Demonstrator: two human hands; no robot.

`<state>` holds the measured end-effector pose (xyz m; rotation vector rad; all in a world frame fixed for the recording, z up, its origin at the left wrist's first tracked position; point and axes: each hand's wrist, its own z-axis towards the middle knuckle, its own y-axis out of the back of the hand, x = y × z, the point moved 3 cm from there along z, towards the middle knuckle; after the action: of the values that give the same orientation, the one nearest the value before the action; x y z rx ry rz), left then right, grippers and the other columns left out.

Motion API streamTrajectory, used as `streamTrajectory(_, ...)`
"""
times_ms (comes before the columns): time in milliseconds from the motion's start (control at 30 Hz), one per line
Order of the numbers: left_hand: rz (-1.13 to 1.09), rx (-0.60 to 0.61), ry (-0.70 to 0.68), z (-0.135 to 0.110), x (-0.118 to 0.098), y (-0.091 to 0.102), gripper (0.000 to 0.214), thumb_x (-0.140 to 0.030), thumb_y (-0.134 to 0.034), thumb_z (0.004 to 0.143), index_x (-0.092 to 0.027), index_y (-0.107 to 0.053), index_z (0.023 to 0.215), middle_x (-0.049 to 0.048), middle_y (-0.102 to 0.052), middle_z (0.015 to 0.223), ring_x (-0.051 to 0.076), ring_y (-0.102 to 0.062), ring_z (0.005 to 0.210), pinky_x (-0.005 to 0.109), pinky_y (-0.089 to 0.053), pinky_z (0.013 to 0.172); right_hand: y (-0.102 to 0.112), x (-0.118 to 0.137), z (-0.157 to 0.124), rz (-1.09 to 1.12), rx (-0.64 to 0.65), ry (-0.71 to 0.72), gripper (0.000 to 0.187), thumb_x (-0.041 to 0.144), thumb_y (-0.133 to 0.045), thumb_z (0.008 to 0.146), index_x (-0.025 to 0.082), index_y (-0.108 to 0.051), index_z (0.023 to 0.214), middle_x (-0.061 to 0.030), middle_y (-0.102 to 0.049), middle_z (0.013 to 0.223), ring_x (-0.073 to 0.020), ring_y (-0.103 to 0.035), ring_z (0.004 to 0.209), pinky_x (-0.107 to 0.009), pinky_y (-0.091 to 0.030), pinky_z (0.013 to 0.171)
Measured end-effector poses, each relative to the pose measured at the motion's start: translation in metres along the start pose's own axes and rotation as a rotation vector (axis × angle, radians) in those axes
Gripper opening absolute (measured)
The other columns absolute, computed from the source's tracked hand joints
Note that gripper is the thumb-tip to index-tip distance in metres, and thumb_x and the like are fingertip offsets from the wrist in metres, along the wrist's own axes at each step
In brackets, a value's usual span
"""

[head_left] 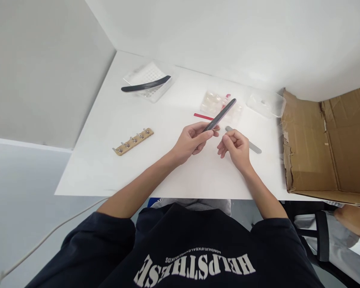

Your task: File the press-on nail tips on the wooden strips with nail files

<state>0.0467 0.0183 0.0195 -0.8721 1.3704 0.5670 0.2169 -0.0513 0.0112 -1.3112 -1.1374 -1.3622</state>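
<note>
My left hand [193,142] is shut on a slim black nail file [220,115], which tilts up and away across the fingers. My right hand [235,149] hangs just to its right with the fingers curled together, and nothing shows in them. Under that hand, a grey metal nail file [253,146] lies on the white table [108,160], partly hidden. Beyond the black file's tip is a clear packet of false nail tips [217,103]. A red strip [203,117] lies at the packet's near edge.
A curved black file [145,83] rests on a clear grid tray [147,76] at the far left. A wooden strip with small clips [133,141] lies left of my hands. A clear box [265,103] and an open cardboard box [309,144] stand right. Another person's arm [351,218] shows lower right.
</note>
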Motion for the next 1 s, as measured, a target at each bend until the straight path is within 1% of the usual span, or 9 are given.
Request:
streamTrajectory(67,0.248,-0.153,-0.095,0.003,-0.003,0.013,0.037,-0.044,-0.067,0.095,-0.015,-0.076,0.115,0.0089,-0.076,0.103,0.008,-0.049,0.055,0.025,-0.041,0.048,0.006,-0.002,0.004,-0.005,-0.060,-0.019,0.045,0.064,-0.075,0.090,0.023,-0.058,0.084,0.0019,-0.074,0.068,-0.0116,-0.067,0.052,-0.022,-0.054,0.042)
streamTrajectory(167,0.735,-0.502,-0.232,0.008,-0.006,0.041,0.028,-0.036,-0.064,0.096,-0.018,-0.073,0.115,0.0090,-0.073,0.109,0.023,-0.066,0.096,0.035,-0.055,0.086,0.015,-0.006,0.010,-0.008,-0.101,-0.041,0.045,0.065,-0.075,0.089,0.023,-0.059,0.084,0.0021,-0.074,0.070,-0.0110,-0.066,0.052,-0.021,-0.052,0.043)
streamTrajectory(267,1.020,-0.586,-0.109,0.016,0.008,0.065,0.024,-0.030,-0.059,0.097,-0.018,-0.070,0.114,0.0131,-0.068,0.110,0.031,-0.064,0.109,0.046,-0.052,0.100,0.018,-0.007,0.013,-0.009,-0.099,-0.055,0.044,0.065,-0.075,0.089,0.024,-0.059,0.083,0.0020,-0.073,0.070,-0.0110,-0.065,0.052,-0.022,-0.052,0.043)
streamTrajectory(367,1.123,-0.551,0.001,0.021,0.023,0.078,0.020,-0.026,-0.056,0.096,-0.017,-0.067,0.110,0.0182,-0.062,0.118,0.035,-0.064,0.107,0.050,-0.051,0.098,0.018,-0.005,0.014,-0.005,-0.093,-0.057,0.047,0.067,-0.077,0.086,0.024,-0.059,0.081,0.0020,-0.073,0.067,-0.0110,-0.064,0.051,-0.022,-0.052,0.043)
streamTrajectory(533,1.243,-0.547,-0.021,0.025,0.031,0.080,0.017,-0.024,-0.054,0.097,-0.016,-0.066,0.106,0.0235,-0.060,0.124,0.043,-0.057,0.120,0.058,-0.048,0.102,0.017,-0.007,0.016,0.012,-0.073,-0.059,0.049,0.068,-0.078,0.084,0.023,-0.060,0.081,0.0022,-0.072,0.067,-0.0105,-0.063,0.050,-0.022,-0.051,0.044)
streamTrajectory(633,1.270,-0.607,-0.109,0.024,0.025,0.077,0.024,-0.028,-0.061,0.095,-0.016,-0.068,0.114,0.0241,-0.061,0.128,0.046,-0.052,0.127,0.063,-0.044,0.106,0.018,-0.009,0.018,0.021,-0.044,-0.067,0.049,0.069,-0.077,0.084,0.023,-0.060,0.083,0.0020,-0.073,0.069,-0.0105,-0.063,0.052,-0.022,-0.052,0.046)
streamTrajectory(700,1.179,-0.616,-0.245,0.022,0.017,0.067,0.029,-0.031,-0.063,0.096,-0.017,-0.069,0.121,0.0203,-0.064,0.125,0.040,-0.058,0.121,0.058,-0.047,0.106,0.018,-0.010,0.019,0.057,0.006,-0.084,0.051,0.071,-0.078,0.082,0.023,-0.059,0.084,0.0023,-0.072,0.071,-0.0105,-0.063,0.053,-0.021,-0.051,0.045)
streamTrajectory(867,0.756,-0.254,-0.460,0.009,0.009,0.017,0.028,-0.036,-0.061,0.102,-0.020,-0.073,0.121,0.0070,-0.073,0.101,0.016,-0.065,0.079,0.031,-0.054,0.074,0.013,-0.011,0.019,0.130,0.146,-0.116,0.052,0.071,-0.077,0.083,0.023,-0.058,0.088,0.0032,-0.072,0.074,-0.0096,-0.063,0.053,-0.020,-0.050,0.045)
streamTrajectory(1000,0.516,-0.128,-0.320,0.002,0.019,-0.005,0.028,-0.040,-0.064,0.101,-0.020,-0.074,0.117,0.0074,-0.076,0.105,0.014,-0.066,0.078,0.029,-0.054,0.075,0.011,-0.013,0.018,0.095,0.236,-0.096,0.053,0.072,-0.074,0.086,0.022,-0.058,0.093,0.0027,-0.072,0.076,-0.0104,-0.066,0.055,-0.021,-0.052,0.046)
